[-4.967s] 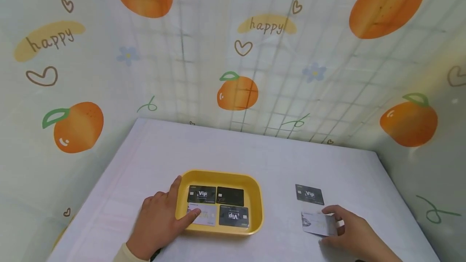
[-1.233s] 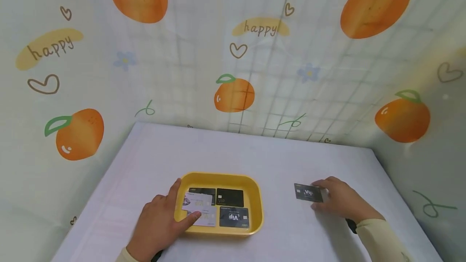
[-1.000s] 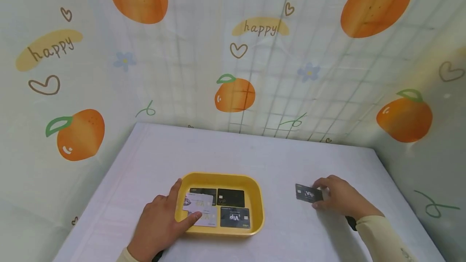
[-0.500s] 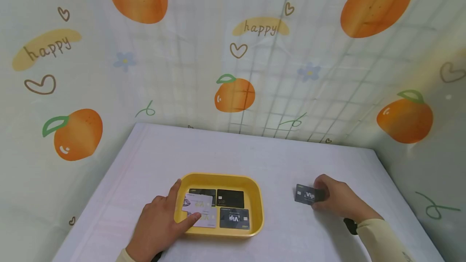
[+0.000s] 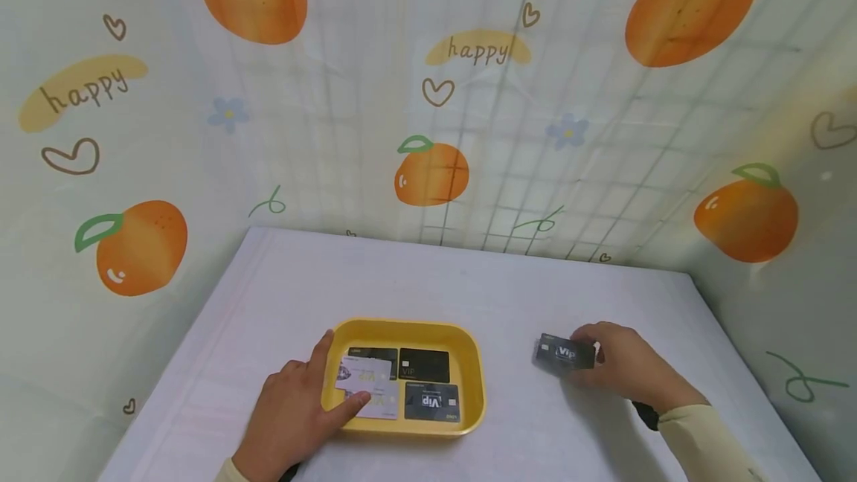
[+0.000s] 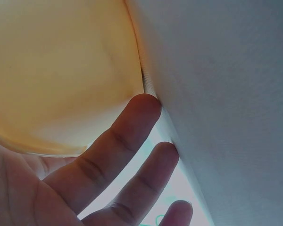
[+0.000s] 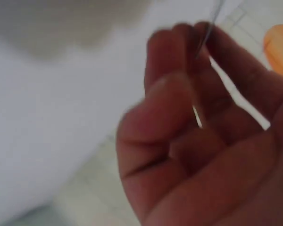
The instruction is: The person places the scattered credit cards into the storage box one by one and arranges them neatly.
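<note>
My left hand holds the left end of a yellow tray, thumb over the rim and fingers along the outside. In the left wrist view, fingers lie against the tray's wall. To the right, my right hand pinches a dark grey VIP card by its right end, tilted just above the table. The right wrist view shows only the card's thin edge between thumb and fingers. Inside the tray, a silver card overlaps another silver card and a dark card.
Also in the tray lie a black VIP card and, below it, a dark grey card with upside-down print. The white table meets a fruit-patterned cloth at the back and sides.
A silver card that my right hand held on the table earlier now lies in the tray. That hand has since lifted the dark VIP card off the table. My left hand has stayed put.
</note>
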`<act>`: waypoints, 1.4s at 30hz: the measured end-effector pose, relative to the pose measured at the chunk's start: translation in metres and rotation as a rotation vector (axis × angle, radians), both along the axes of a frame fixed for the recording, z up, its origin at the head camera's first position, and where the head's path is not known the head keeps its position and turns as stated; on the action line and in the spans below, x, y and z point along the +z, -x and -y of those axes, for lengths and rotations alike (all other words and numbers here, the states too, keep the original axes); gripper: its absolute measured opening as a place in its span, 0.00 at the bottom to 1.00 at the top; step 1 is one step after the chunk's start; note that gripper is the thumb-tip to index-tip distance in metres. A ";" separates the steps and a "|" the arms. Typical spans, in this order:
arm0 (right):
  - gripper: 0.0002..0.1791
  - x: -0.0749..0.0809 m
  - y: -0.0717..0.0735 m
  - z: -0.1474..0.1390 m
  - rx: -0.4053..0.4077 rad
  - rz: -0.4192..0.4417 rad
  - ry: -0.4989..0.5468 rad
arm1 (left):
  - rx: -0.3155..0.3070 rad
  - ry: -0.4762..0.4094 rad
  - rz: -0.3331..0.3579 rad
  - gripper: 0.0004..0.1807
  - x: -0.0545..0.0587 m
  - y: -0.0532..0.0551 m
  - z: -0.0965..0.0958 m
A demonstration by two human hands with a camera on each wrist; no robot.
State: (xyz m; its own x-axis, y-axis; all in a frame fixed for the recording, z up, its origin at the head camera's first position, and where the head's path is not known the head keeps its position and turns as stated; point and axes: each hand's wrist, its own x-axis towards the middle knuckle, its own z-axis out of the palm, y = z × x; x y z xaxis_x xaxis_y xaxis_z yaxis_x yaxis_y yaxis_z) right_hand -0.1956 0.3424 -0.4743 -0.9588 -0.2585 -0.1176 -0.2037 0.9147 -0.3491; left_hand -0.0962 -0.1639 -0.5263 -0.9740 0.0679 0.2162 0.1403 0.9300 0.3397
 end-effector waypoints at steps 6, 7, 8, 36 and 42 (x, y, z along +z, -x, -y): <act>0.33 0.036 -0.013 0.053 0.124 -0.274 -0.099 | 0.008 0.009 0.009 0.63 0.000 0.000 0.004; 0.33 0.041 -0.015 0.065 0.147 -0.301 -0.107 | 0.007 0.007 0.000 0.63 0.000 0.000 0.004; 0.34 0.047 -0.017 0.076 0.172 -0.318 -0.111 | 0.004 0.005 -0.012 0.63 0.000 0.000 0.005; 0.22 0.037 -0.013 0.228 0.685 -0.322 -0.468 | -0.006 -0.019 -0.037 0.63 -0.007 0.003 0.001; 0.27 0.033 -0.012 0.232 0.668 -0.284 -0.456 | 0.005 -0.011 -0.014 0.63 -0.005 0.001 0.004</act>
